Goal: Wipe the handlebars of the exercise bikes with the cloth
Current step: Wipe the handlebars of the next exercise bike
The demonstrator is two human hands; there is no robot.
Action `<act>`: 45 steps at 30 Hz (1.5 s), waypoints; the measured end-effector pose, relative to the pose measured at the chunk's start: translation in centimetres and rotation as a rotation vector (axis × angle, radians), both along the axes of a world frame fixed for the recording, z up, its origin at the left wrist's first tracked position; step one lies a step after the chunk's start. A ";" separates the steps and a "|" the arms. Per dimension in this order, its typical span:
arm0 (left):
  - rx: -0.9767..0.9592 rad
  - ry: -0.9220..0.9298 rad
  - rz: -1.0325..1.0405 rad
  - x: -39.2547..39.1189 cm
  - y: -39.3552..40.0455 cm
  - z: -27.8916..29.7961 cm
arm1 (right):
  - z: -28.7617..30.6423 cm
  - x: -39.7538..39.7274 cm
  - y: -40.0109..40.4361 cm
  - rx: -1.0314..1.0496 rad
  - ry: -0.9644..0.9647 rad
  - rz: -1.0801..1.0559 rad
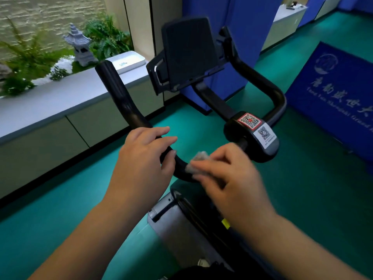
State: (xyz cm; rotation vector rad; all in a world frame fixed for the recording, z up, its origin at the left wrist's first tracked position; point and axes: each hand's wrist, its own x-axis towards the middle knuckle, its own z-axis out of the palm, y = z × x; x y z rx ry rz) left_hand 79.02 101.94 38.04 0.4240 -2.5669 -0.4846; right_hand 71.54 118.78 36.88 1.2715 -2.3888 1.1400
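Two QR code stickers sit on the bike's centre hub (252,136): a red-bordered sticker (249,120) and, just below it, a white sticker (266,135) with a line of print too small to read. On the blue banner (331,93) at right there's a round emblem, a row of pale Chinese characters too blurred to make out, and Latin lettering beneath where only "Grand" comes through.

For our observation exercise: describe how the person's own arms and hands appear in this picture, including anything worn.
Both forearms are bare to the frame's bottom edge: no sleeves, gloves, watch or rings show. The left hand is fairly sharp, with short, plain nails. The right hand is blurred, so its finer details cannot be told.
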 end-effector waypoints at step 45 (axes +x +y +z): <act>-0.010 -0.069 0.081 0.2 1.6 -0.4 | 4.4 -8.8 -1.4 0.797 0.181 0.175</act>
